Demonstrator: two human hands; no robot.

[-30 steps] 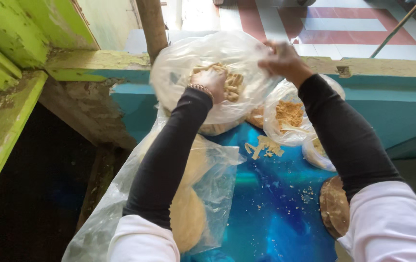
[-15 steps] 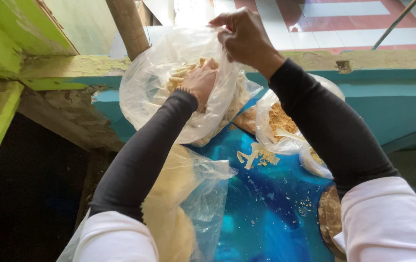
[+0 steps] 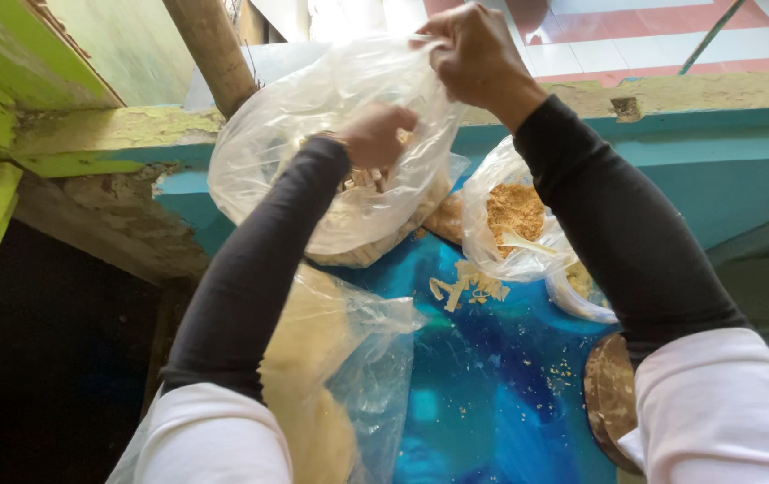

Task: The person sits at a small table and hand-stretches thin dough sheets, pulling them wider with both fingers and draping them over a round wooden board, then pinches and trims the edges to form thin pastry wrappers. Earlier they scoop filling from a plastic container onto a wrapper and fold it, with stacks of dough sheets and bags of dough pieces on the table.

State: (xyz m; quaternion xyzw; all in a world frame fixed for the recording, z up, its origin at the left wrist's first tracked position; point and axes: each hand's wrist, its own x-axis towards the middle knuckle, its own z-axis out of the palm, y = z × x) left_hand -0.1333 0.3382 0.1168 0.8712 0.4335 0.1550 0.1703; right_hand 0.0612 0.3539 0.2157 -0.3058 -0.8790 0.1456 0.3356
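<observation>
Clear plastic bag (image 3: pixel 312 152) held raised above the blue bench (image 3: pixel 501 394), mouth pointing up and toward the right hand (image 3: pixel 474 54), long axis running diagonally from the gathered upper rim down to the sagging bottom filled with pale strips. Right-hand fingers (image 3: pixel 443 40) pinched tight on the bag's rim; left hand (image 3: pixel 375 134) pushed inside the bag, fingers hidden behind the film, spread or curled not determinable. Below and right: smaller open bag of brown crumbs (image 3: pixel 514 215) resting on the bench, loose pale strips (image 3: pixel 465 287) just beside it, larger bag of pale flat rounds (image 3: pixel 321 376) lying lower left.
</observation>
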